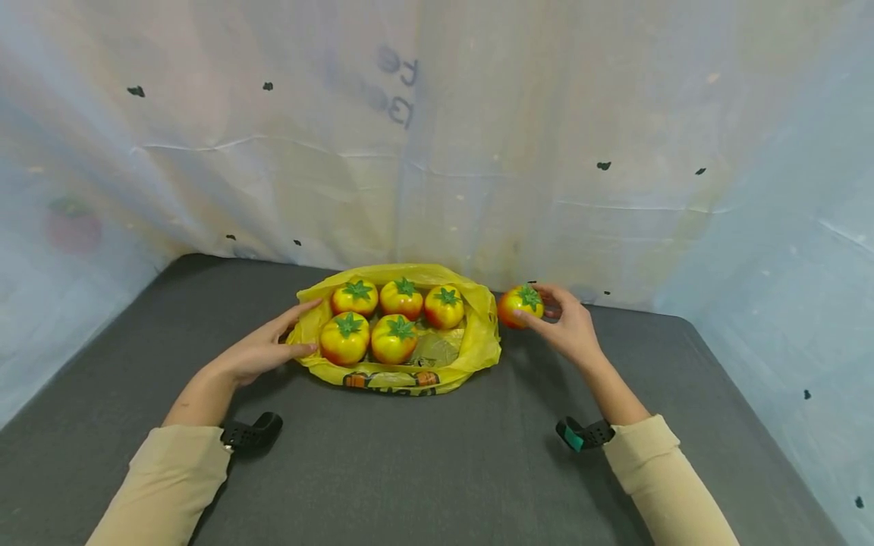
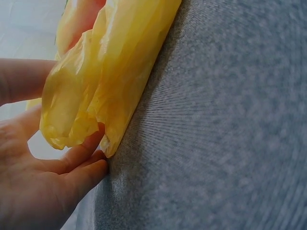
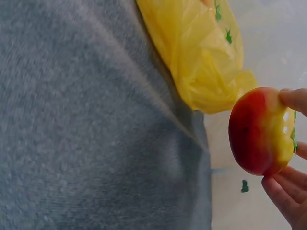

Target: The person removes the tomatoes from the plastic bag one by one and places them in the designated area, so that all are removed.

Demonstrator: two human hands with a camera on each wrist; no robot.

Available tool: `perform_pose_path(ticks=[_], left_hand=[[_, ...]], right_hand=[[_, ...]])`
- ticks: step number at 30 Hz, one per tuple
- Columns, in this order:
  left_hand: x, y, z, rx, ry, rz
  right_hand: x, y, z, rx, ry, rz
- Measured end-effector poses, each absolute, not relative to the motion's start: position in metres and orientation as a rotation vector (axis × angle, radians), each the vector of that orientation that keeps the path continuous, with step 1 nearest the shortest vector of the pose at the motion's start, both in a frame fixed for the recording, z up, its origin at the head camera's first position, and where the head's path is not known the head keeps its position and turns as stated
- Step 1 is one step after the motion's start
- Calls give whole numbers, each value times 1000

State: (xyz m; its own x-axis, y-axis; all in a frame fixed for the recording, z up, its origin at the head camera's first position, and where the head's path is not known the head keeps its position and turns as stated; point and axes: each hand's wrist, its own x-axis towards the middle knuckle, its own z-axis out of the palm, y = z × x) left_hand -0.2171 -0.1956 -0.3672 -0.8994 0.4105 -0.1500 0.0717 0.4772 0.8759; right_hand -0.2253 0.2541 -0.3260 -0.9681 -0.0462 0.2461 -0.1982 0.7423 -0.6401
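A yellow plastic bag (image 1: 483,350) lies with its mouth spread wide, several yellow-red tomatoes (image 1: 344,339) with green star-shaped tops sitting inside it. My left hand (image 1: 262,350) holds the bag's left side, thumb toward the front and fingers toward the back. In the left wrist view, the fingertips (image 2: 98,165) meet the crumpled plastic low down by the table. Just off the bag's right edge, my right hand (image 1: 565,322) pinches one more tomato (image 3: 259,132) between thumb and fingers. That tomato is raised, and its red underside faces the right wrist camera.
A dark grey table (image 1: 437,462) carries the bag near its back edge. Behind it and at both sides hang pale sheets (image 1: 505,114) with small dark marks. Inside the bag, a bare patch of its floor (image 1: 435,349) shows at front right.
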Motion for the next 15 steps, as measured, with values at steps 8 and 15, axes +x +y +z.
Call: perform_pose_path(ticks=[8, 15], left_hand=[[-216, -195, -367, 425, 2406, 1386], [-216, -196, -368, 441, 2409, 1394]], right_hand=[[-234, 258, -336, 96, -2809, 1008], [-241, 263, -342, 44, -2850, 1007]])
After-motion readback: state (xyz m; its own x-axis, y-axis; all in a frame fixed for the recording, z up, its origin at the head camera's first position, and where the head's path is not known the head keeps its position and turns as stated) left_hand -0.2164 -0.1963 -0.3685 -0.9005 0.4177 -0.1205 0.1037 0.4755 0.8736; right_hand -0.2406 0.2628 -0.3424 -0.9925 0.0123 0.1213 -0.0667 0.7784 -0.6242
